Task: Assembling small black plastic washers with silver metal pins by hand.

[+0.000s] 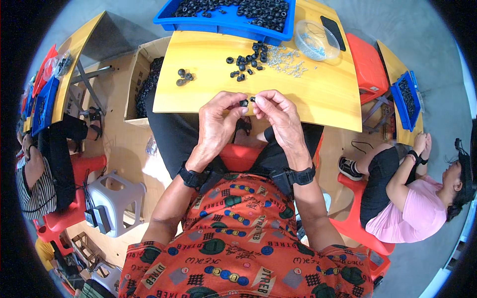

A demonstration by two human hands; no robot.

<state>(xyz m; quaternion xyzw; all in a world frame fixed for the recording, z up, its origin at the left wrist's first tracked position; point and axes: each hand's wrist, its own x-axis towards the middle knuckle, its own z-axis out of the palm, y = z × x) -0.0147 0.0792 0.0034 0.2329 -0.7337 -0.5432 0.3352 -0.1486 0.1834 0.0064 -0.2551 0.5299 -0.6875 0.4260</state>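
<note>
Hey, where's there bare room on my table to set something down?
On the yellow table, right of your right hand, nearer you than the clear bowl; also at left, between the blue tray and the small black cluster. Crowded: the middle, where loose black parts lie beside scattered clear bits.

Tan floor (pixel 119 139), yellow-topped tables (pixel 318 92), red plastic stools (pixel 355 213), pale stool (pixel 118 213) at left
</note>
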